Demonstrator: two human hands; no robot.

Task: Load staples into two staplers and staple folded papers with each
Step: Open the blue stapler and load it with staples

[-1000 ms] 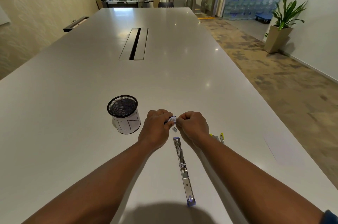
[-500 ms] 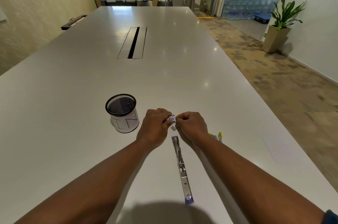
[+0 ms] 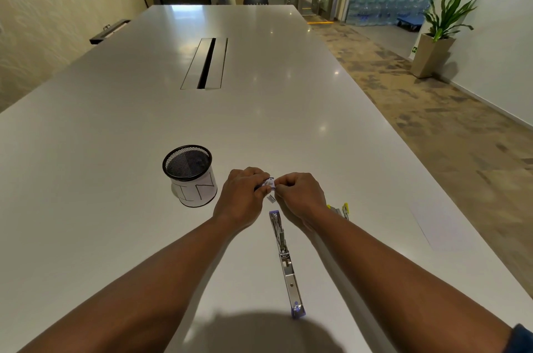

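Head view, looking down a long white desk (image 3: pixel 115 121). At left stands a black mesh cup (image 3: pixel 189 175) wrapped in white paper with hand-drawn letters, upright and near the left hand but apart from it; what it holds cannot be made out.

Right of the cup, both forearms reach forward and the hands meet above the desk. The left hand (image 3: pixel 240 196) is curled, knuckles up, pinching a small staple box (image 3: pixel 267 181) at its fingertips. The right hand (image 3: pixel 300 194) is also curled, its fingers closed on the same box from the other side, probably to open it or draw out a strip. A short staple strip (image 3: pixel 271 199) lies just below the box, between the hands.

Nearer the person, between the forearms, a purple stapler (image 3: pixel 285 260) lies swung fully open and flat, likely so its channel is ready for loading. Farther right, a yellow stapler (image 3: pixel 343 209) peeks out beside the right wrist, partly hidden. A white paper (image 3: pixel 432 225) lies at the desk's right edge.
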